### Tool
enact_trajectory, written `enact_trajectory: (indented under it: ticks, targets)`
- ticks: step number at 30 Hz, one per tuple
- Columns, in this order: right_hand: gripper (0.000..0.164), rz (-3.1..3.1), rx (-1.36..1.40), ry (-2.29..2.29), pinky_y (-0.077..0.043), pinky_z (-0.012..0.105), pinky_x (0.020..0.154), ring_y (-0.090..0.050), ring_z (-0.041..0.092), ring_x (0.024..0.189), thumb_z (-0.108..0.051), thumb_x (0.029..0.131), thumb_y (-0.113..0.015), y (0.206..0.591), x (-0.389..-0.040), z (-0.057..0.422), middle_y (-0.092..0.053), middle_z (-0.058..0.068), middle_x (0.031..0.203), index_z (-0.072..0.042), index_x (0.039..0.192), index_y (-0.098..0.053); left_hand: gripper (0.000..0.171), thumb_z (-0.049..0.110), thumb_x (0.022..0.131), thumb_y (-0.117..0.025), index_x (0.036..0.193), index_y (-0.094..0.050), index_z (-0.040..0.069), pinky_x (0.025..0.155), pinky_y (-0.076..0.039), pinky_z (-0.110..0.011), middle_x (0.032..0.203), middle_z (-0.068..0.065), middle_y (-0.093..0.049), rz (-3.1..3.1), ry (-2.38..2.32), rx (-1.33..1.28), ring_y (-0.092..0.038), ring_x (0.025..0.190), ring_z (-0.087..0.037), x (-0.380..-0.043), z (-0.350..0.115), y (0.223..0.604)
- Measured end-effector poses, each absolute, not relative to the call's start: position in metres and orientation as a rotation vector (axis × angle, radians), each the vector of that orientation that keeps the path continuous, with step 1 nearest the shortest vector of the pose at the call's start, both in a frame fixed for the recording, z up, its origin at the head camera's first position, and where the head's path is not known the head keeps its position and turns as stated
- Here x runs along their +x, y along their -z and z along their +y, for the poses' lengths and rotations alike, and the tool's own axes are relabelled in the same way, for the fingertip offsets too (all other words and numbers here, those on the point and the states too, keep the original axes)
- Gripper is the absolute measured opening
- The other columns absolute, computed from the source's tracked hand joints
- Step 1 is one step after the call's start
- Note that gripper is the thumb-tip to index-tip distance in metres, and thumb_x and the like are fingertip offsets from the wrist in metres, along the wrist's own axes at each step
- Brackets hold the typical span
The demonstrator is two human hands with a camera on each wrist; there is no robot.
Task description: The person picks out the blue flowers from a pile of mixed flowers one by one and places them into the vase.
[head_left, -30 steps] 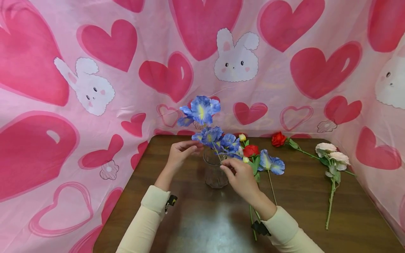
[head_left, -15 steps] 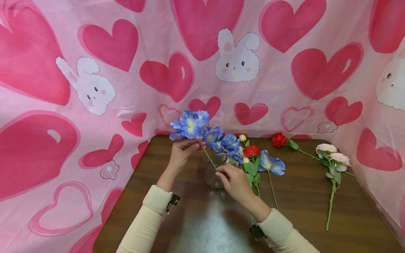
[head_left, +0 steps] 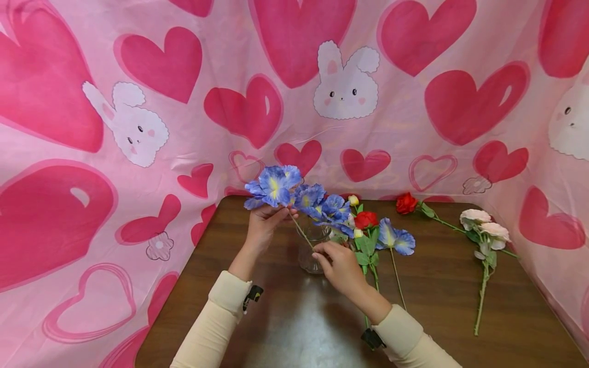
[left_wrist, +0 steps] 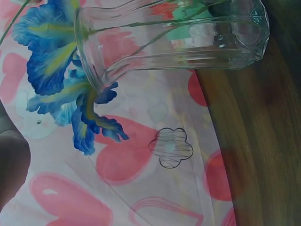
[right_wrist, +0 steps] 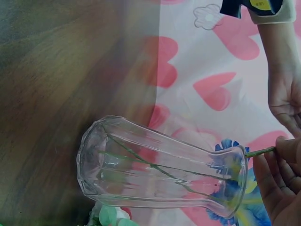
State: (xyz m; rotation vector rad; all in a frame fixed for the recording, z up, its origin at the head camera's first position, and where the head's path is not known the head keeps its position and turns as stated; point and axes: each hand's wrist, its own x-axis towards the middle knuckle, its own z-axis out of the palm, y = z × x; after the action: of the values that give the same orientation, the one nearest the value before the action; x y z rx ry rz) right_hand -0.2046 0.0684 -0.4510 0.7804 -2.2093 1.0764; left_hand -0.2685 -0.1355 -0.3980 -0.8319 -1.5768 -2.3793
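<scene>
My left hand [head_left: 263, 227] pinches the stem of a blue artificial iris [head_left: 274, 185] just beneath its bloom. Lower on that stem, my right hand [head_left: 341, 266] grips it between thumb and fingertips. In the right wrist view the cut end of the stem [right_wrist: 259, 152] sticks out from the right fingers, right at the mouth of a clear glass vase [right_wrist: 94, 162]. The vase stands upright on the table, with thin green stems crossing inside it. Other blue irises [left_wrist: 49, 52] spread out over its rim. Only a dark edge of the left hand [left_wrist: 13, 162] shows in the left wrist view.
Right of the vase lie a red rose [head_left: 366, 220] with leaves and small yellow buds, and another blue iris [head_left: 395, 237]. Farther right are a second red rose [head_left: 406, 203] and pale pink roses [head_left: 491, 230]. A heart-print cloth [head_left: 363, 163] backs the wooden table [head_left: 437, 317].
The held iris has come down and left, its bloom now at the left hand, which has taken hold of the stem. The right hand has moved slightly down and left with the stem.
</scene>
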Motion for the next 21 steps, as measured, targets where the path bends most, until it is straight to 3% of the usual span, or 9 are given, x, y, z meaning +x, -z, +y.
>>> enact_trajectory:
  ticks: [5,7,14,21]
  targets:
    - [0.013,-2.194,0.787,-1.079,-0.050,0.026,0.059,-0.057,0.006,0.068,-0.004,0.081,-0.078,0.452,-0.206,0.068,-0.066,-0.004,0.082,-0.009,0.091,-0.070,0.025,-0.013,0.092,-0.056,0.095,-0.076,0.002,0.076,-0.057,-0.041,0.089,-0.009,-0.073,-1.580,2.398,-0.800,-0.072,0.082,-0.024,-0.268,-0.137,0.397]
    - [0.013,-2.191,0.789,-1.083,-0.051,0.026,0.061,-0.059,0.007,0.070,-0.005,0.081,-0.078,0.451,-0.206,0.068,-0.067,-0.003,0.083,-0.008,0.091,-0.071,0.027,-0.012,0.092,-0.056,0.094,-0.077,0.006,0.076,-0.057,-0.041,0.088,-0.009,-0.073,-1.588,2.390,-0.771,-0.072,0.082,-0.025,-0.267,-0.138,0.395]
    - [0.018,-2.282,0.744,-1.113,-0.050,0.025,0.058,-0.057,0.007,0.067,-0.013,0.081,-0.080,0.454,-0.207,0.075,-0.066,-0.001,0.084,-0.005,0.095,-0.071,0.019,-0.013,0.091,-0.058,0.095,-0.074,-0.005,0.073,-0.057,-0.045,0.085,-0.011,-0.073,-1.541,2.344,-0.693,-0.072,0.079,-0.025,-0.267,-0.146,0.383]
    - [0.025,-2.374,0.652,-1.066,-0.052,0.028,0.060,-0.059,0.010,0.068,-0.017,0.080,-0.082,0.462,-0.213,0.082,-0.066,0.002,0.082,-0.002,0.096,-0.071,0.025,-0.012,0.091,-0.058,0.095,-0.077,0.004,0.076,-0.056,-0.041,0.089,-0.013,-0.073,-1.417,2.315,-0.720,-0.072,0.082,-0.025,-0.269,-0.154,0.373]
